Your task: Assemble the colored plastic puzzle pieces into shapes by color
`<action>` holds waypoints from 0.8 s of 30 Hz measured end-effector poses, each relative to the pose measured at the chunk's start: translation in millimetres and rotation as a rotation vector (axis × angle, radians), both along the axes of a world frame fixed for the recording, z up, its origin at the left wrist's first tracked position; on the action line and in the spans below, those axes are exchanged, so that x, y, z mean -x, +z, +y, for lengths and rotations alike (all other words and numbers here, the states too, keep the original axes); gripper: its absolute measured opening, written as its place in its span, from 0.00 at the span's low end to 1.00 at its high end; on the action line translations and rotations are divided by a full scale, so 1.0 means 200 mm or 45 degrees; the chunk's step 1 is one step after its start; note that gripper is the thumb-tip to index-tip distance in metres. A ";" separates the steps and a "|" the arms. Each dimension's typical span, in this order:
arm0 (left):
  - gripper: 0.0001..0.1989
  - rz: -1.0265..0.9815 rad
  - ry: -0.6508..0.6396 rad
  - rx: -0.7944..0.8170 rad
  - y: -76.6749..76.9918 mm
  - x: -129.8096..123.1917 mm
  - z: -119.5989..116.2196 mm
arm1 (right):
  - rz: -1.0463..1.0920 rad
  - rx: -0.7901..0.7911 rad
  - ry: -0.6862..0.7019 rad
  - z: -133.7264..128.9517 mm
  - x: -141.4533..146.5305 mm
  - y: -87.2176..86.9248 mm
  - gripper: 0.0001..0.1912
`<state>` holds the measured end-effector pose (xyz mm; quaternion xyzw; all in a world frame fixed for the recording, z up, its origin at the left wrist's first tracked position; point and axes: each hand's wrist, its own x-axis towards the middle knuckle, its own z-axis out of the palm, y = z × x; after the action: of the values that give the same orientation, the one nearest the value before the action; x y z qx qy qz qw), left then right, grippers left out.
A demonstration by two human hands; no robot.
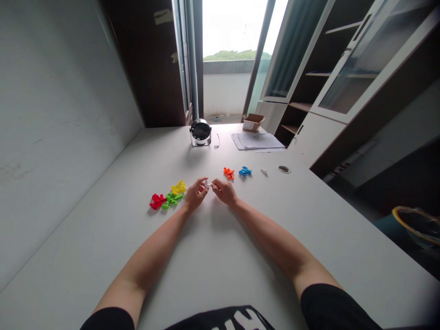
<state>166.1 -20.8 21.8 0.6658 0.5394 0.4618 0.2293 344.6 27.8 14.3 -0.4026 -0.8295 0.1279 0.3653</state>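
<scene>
Both hands meet above the middle of the white table (220, 247). My left hand (197, 193) is closed on a small white piece (206, 183), held between thumb and fingers. From the other side my right hand (224, 190) pinches the right end of the white piece. Just left of my left hand lie yellow pieces (178, 187), green pieces (172, 200) and red pieces (157, 201). Beyond my right hand are orange pieces (228, 173) and blue pieces (245, 171). Another white piece (263, 171) lies farther right.
A round black device on a metal stand (200, 132) is at the back, beside a thin cord (217, 141). Papers (257, 140) and an open cardboard box (253, 122) are at the back right. A round hole (284, 169) is in the tabletop.
</scene>
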 end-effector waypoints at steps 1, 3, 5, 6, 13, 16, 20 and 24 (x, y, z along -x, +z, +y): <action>0.19 -0.003 -0.001 0.001 0.00 0.00 0.00 | 0.004 0.005 0.002 0.00 0.00 0.00 0.12; 0.19 -0.019 0.005 -0.001 -0.01 0.01 0.01 | 0.022 0.013 0.004 0.00 0.00 0.00 0.12; 0.19 -0.037 0.014 -0.002 -0.02 0.01 0.02 | 0.049 0.022 0.017 0.00 0.00 0.00 0.13; 0.20 -0.043 0.017 0.000 -0.02 0.01 0.02 | 0.063 0.025 0.027 0.00 0.00 0.01 0.13; 0.21 -0.092 0.000 0.013 -0.04 0.02 0.03 | 0.102 -0.004 0.085 -0.02 0.00 0.02 0.11; 0.22 -0.104 -0.002 0.027 -0.04 0.02 0.03 | 0.085 -0.016 0.098 -0.02 0.01 0.02 0.10; 0.20 -0.081 0.009 0.030 -0.03 0.02 0.03 | 0.067 -0.037 0.095 0.00 -0.01 0.04 0.10; 0.17 0.029 0.053 0.002 -0.02 0.02 0.02 | 0.104 -0.075 -0.034 0.10 -0.11 0.08 0.10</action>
<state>162.8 -16.7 18.7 0.6594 0.5560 0.4585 0.2139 365.8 47.9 31.3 -0.3972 -0.8118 0.1150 0.4123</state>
